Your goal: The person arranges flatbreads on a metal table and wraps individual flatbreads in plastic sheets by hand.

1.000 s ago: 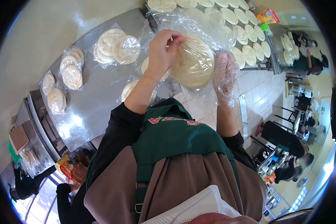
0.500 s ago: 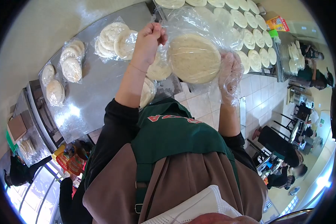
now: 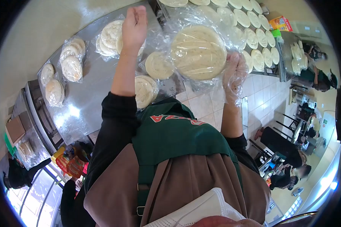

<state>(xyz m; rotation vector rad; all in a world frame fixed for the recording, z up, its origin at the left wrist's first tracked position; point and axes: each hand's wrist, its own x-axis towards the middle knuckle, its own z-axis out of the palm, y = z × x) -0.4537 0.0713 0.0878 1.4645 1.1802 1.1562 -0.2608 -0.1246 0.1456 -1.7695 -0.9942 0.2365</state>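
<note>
A round flatbread (image 3: 199, 53) lies inside a clear plastic bag, held up at the centre of the view. My right hand (image 3: 235, 72), in a clear plastic glove, pinches the right edge of this bag. My bare left hand (image 3: 135, 26) is raised to the left, apart from the bag, its fingers held close together and nothing visible in them. Below it, bagged flatbreads (image 3: 111, 34) lie on the metal table (image 3: 98, 89). A smaller flatbread (image 3: 159, 65) and a stack of flatbreads (image 3: 144, 90) sit between my left forearm and the held bag.
More bagged flatbreads (image 3: 71, 62) lie on the table's left part. Rows of flatbreads (image 3: 257, 58) cover another surface at the upper right, near a yellow and red packet (image 3: 280, 24). Several people are in the right background; a person's dark sleeve shows at the lower left.
My left hand has let go of the bag's left side and moved left and up. The bagged flatbread has risen slightly; my right hand still grips it.
</note>
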